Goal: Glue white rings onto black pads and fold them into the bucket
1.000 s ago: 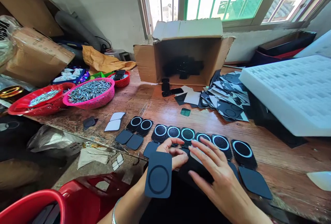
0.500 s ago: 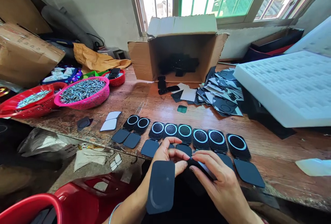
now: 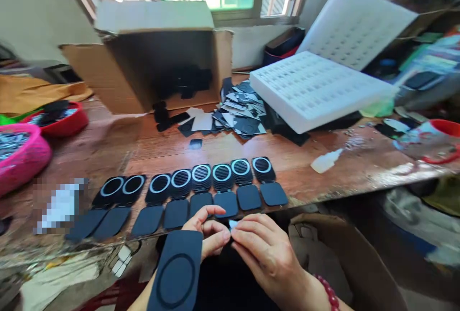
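Dark-grey card [image 3: 176, 272], long axis steep, top rightward; hands [image 3: 268, 246] together, right pinching pale piece [image 3: 233, 224]

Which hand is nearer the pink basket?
Left. The left hand is to the right of the pink basket and nearer the camera; the right hand is farther right, beside the left.

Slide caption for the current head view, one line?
Right hand holding a pale piece beside the left hand, before ringed black units on a wooden table.
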### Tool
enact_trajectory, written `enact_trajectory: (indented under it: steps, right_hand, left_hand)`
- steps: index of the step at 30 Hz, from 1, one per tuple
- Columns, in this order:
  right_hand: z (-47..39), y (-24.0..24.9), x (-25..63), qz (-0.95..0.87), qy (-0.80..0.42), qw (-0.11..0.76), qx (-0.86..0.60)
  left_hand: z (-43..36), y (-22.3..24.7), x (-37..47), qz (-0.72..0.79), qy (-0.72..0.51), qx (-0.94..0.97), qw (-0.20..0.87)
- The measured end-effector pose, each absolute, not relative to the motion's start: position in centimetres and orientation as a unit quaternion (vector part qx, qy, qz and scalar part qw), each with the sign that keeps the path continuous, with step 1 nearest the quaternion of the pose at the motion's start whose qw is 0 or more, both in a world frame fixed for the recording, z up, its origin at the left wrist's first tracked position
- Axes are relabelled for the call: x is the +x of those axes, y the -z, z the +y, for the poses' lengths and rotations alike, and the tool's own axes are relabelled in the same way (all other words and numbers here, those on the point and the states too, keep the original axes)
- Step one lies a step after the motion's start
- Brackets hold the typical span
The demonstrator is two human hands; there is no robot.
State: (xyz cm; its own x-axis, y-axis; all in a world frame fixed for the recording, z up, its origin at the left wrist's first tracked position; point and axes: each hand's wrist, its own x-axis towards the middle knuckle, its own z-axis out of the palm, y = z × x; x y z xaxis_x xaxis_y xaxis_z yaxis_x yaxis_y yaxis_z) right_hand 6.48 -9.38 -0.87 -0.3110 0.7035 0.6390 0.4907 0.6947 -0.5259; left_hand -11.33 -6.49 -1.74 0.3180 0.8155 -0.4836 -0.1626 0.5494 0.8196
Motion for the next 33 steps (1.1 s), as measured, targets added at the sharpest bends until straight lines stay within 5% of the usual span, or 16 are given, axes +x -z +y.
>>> enact_trajectory:
  steps: [7,20,28,33]
  right_hand:
    - [-12.3,1.0,9.9,-0.796,-0.010,0.446,-0.410]
    - [-17.0,0.6,16.3,-0.740,-0.096,0.475,-0.466]
    - [-18.3,2.7,23.5,-0.374,-0.089,0.613,-0.690]
    - [-18.2,7.4,24.3,-0.354,-0.146,0.554,-0.739]
  left_hand:
    - [-7.5,2.6,-8.8,0.462,-0.267,0.311,0.787]
    - [-7.9,3.6,-1.6,0.454,-0.192,0.273,0.826]
    - [-8.5,6.4,2.8,0.516,-0.186,0.436,0.713]
    - [-9.3,7.0,3.4,0.466,-0.129,0.602,0.635]
